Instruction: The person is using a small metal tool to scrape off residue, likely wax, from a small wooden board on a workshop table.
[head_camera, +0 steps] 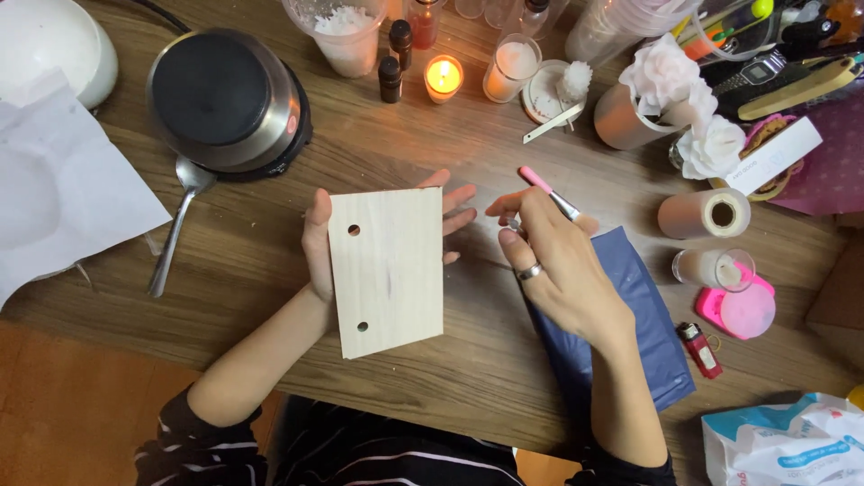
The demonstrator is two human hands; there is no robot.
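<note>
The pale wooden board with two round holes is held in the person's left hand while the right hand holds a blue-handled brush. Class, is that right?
Not quite. The head view shows the brush in the right hand has a pink handle, not blue. The left hand does hold the pale wooden board with two round holes.

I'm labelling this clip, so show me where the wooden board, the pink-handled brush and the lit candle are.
wooden board (389, 270), head view, middle of its pale face
pink-handled brush (537, 179), head view, on the pink handle
lit candle (443, 77), head view, on the flame in the small glass

black white-striped sleeves; silver ring on right finger.
</note>
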